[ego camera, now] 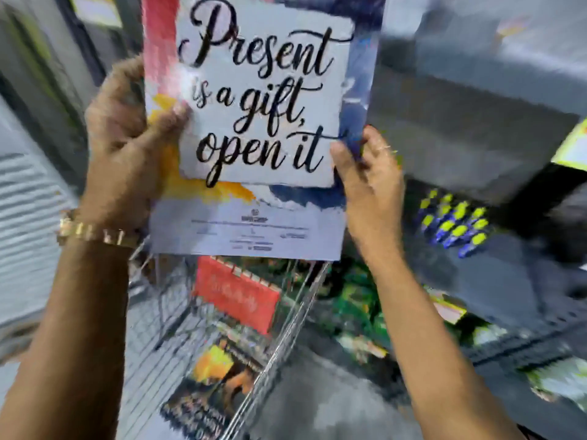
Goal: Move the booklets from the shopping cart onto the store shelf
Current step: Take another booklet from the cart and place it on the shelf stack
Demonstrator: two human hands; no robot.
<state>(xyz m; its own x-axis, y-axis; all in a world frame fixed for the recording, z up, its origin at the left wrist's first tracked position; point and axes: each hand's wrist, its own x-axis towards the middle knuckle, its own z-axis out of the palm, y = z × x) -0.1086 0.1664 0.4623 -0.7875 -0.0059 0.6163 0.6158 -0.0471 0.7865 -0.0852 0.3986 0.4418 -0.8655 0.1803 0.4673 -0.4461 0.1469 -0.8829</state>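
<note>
Both hands raised | left hand (127, 134) and right hand (365, 182) grip booklet (254, 122) upright

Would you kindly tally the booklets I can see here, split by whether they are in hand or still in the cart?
Booklets held up in both hands, left hand and right hand: 1, the "Present is a gift, open it" booklet
Booklets still in the shopping cart: 2, a red booklet and a dark booklet
Total: 3
</note>
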